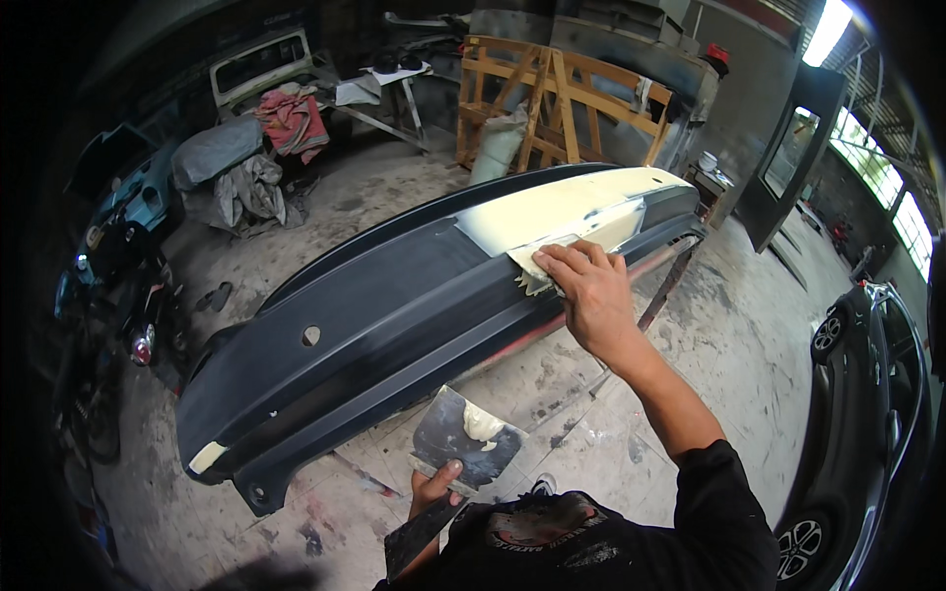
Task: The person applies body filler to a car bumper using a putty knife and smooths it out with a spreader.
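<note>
Stained concrete floor (719, 355) carrying a stand with a bumper on it.
Dark car bumper (394, 315) lies across a metal stand (670, 286), right part coated in cream filler (562, 212). On the floor: far left a heap of grey covers (232, 177), far middle a wooden frame (562, 98), right a dark car (867, 414), near left paint smears.

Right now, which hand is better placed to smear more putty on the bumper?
The right hand. It already presses a spreader on the bumper at the putty patch. The left hand is low, holding the board of putty.
</note>
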Demonstrator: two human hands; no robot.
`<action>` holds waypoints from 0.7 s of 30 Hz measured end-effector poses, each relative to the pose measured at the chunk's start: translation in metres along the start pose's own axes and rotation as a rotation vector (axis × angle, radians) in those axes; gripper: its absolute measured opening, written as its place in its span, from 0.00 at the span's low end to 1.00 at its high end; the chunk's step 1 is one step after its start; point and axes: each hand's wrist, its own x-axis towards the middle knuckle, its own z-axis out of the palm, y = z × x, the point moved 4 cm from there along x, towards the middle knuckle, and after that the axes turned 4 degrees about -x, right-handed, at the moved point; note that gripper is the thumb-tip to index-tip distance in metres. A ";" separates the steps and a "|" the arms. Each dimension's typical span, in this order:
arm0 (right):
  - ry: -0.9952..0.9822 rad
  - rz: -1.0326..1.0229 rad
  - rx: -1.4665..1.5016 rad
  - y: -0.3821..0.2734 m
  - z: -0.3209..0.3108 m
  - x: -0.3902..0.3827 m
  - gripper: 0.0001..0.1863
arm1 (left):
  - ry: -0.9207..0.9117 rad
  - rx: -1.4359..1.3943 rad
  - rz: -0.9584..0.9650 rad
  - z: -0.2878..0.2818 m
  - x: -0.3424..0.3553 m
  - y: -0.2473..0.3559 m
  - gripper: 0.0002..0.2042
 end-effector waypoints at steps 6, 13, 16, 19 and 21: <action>-0.093 -0.071 0.191 -0.048 -0.017 -0.034 0.26 | -0.041 -0.041 0.009 -0.007 0.000 0.001 0.24; -0.311 -0.048 0.915 -0.080 -0.031 -0.081 0.26 | -0.105 -0.139 0.045 0.012 0.017 0.005 0.27; -0.478 -0.149 0.817 -0.042 -0.010 -0.093 0.26 | -0.123 -0.177 0.053 0.018 0.019 0.016 0.25; -0.239 -0.008 0.298 -0.023 -0.008 -0.070 0.27 | -0.128 -0.160 0.115 0.012 0.022 0.023 0.23; -0.092 0.013 0.138 -0.016 -0.002 -0.054 0.28 | -0.119 -0.121 0.102 0.005 0.022 0.017 0.24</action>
